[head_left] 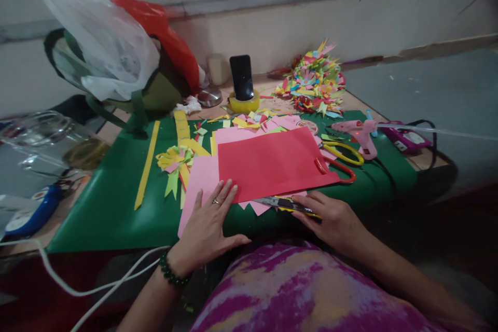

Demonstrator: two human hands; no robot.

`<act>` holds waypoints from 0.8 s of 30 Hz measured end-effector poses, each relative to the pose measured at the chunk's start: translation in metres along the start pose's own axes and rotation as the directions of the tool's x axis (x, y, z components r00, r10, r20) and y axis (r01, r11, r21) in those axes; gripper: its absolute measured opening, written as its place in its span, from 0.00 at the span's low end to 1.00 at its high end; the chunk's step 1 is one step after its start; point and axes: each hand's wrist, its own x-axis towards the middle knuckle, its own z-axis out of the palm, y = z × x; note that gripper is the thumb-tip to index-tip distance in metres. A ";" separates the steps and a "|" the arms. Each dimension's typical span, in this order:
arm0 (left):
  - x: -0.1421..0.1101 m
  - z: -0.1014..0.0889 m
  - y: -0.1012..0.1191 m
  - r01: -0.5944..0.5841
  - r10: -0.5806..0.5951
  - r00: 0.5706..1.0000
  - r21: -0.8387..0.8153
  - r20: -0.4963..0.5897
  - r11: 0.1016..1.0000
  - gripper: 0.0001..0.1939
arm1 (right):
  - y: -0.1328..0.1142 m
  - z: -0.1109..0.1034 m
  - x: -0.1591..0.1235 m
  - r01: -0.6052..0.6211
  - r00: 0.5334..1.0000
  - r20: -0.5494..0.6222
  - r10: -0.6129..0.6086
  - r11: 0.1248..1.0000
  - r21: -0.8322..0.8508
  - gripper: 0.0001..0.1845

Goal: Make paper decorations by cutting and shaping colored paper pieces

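My left hand (212,212) lies flat with fingers spread, its fingertips on the lower left corner of a red paper sheet (268,161) and its palm over a pink sheet (200,176). My right hand (330,215) grips a yellow-and-black utility knife (298,206), whose blade points left along the red sheet's near edge. Beneath the red sheet are more pink pieces with jagged edges. Red-handled scissors (344,171) lie partly hidden at the sheet's right side, beside yellow-handled scissors (346,151).
A pink glue gun (363,135) rests at the right with its cord trailing. Behind are a phone (241,78) on a yellow tape roll (244,102) and a heap of colourful paper flowers (317,80). A paper flower (175,158) and yellow strip (148,166) lie on the green mat (105,207).
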 end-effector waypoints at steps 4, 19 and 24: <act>0.000 0.000 0.000 -0.009 0.009 1.000 0.006 -0.007 1.000 0.55 | -0.002 0.004 0.002 0.016 1.000 0.003 -0.016 0.999 0.027 0.13; 0.002 -0.016 -0.001 -0.004 0.009 0.996 -0.060 0.089 0.998 0.55 | -0.017 0.011 0.017 0.004 0.992 0.128 -0.011 0.999 0.052 0.12; 0.011 -0.038 -0.022 -0.074 0.094 0.971 -0.097 0.220 0.992 0.59 | -0.016 0.010 0.018 0.016 0.996 0.091 -0.021 0.998 0.061 0.11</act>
